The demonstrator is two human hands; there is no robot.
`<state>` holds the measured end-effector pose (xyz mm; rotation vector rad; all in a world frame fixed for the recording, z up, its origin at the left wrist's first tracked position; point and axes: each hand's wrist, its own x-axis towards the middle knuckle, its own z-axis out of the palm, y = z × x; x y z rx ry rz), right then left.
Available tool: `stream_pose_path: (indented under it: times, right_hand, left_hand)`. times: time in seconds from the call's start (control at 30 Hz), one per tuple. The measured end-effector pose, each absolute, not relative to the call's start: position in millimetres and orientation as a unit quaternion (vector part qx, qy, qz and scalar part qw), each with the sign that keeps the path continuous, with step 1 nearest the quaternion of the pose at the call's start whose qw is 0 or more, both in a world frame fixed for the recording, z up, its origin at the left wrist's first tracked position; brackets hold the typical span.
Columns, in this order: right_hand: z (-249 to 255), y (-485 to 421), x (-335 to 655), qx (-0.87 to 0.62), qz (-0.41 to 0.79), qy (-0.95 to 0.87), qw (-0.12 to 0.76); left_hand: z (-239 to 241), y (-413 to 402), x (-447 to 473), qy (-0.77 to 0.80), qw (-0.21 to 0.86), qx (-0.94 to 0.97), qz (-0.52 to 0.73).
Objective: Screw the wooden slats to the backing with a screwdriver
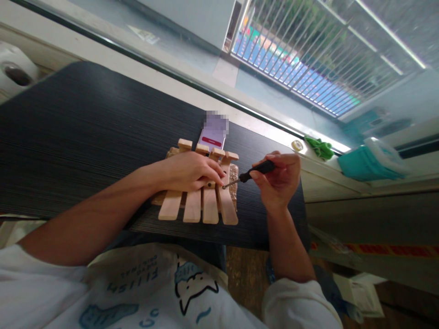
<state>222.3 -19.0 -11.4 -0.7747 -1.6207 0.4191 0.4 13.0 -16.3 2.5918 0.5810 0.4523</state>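
Several pale wooden slats lie side by side on a dark table, joined into a small fan-shaped rack. My left hand rests across the slats with its fingers curled, pressing them down. My right hand grips a black-handled screwdriver, its metal tip touching the rightmost slat by my left fingertips. A phone with a lit screen lies just beyond the slats. A piece of rough brown board shows under the slats.
A window sill runs behind the table, with a roll of tape, a green cloth and a teal bag. A white roll sits at far left. The table's right edge drops off beside my right hand.
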Motion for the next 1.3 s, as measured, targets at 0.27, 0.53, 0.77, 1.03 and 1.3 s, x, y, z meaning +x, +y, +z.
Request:
stream_pose_path:
  times: [0.27, 0.53, 0.77, 1.03, 1.3]
  right_hand:
    - [-10.7, -20.2, 222.0, -0.341, 0.164, -0.713, 0.591]
    - [-14.4, -20.9, 222.4, -0.318, 0.153, -0.719, 0.598]
    - [-15.3, -18.1, 231.9, -0.296, 0.179, -0.739, 0.578]
    - [-8.3, -19.4, 245.1, -0.3, 0.252, -0.783, 0.482]
    - [-5.6, -20.8, 237.5, -0.249, 0.332, -0.759, 0.501]
  left_hand:
    - [-15.8, 11.6, 0.3, 0.216, 0.221, 0.937, 0.163]
    - [-16.4, 12.4, 0.4, 0.218, 0.22, 0.938, 0.159]
    - [-17.3, 12.8, 0.0, 0.216, 0.225, 0.937, 0.158]
    - [-17.3, 12.8, 0.2, 0.22, 0.226, 0.935, 0.163]
    - [-17.1, 12.4, 0.0, 0.215, 0.225, 0.936, 0.164]
